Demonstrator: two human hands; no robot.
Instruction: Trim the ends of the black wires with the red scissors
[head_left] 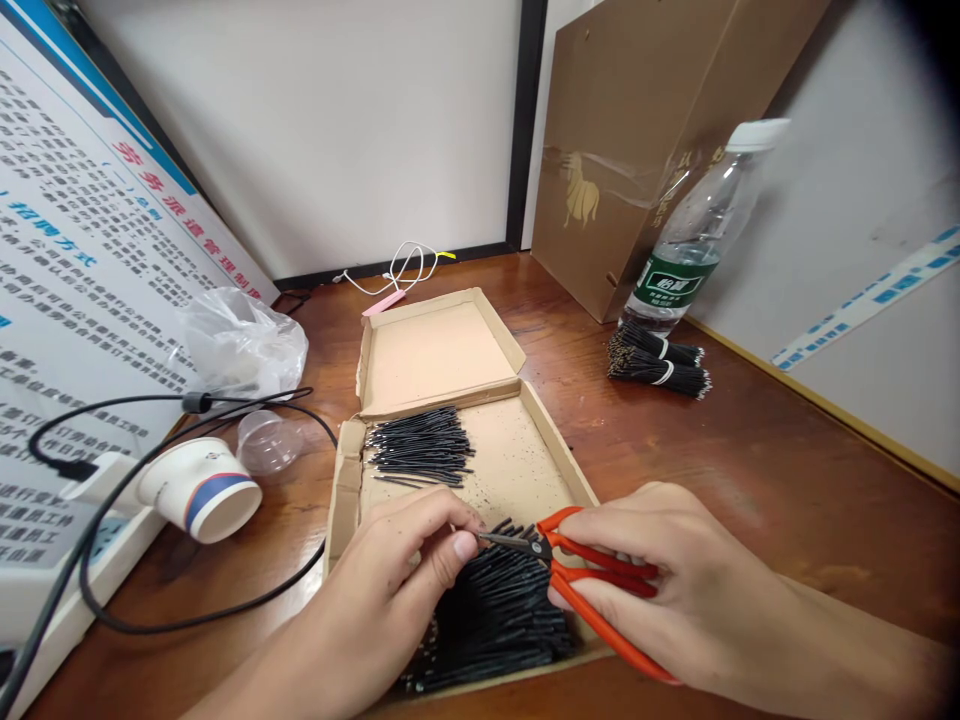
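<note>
In the head view, the right hand grips the red-orange scissors by the handles, their blade tips reaching the left hand. The left grip has thumb and forefinger pressed together; whether a strand lies between them is too small to tell. A heap of black strands lies beneath the blades in the open cardboard box on the tabletop; a neater row lies at the tray's far left. With the tips so close, a slip or mistimed squeeze could nick the left fingertips. A low wrist could sweep the heap askew, and bumping the box could disorder the row.
</note>
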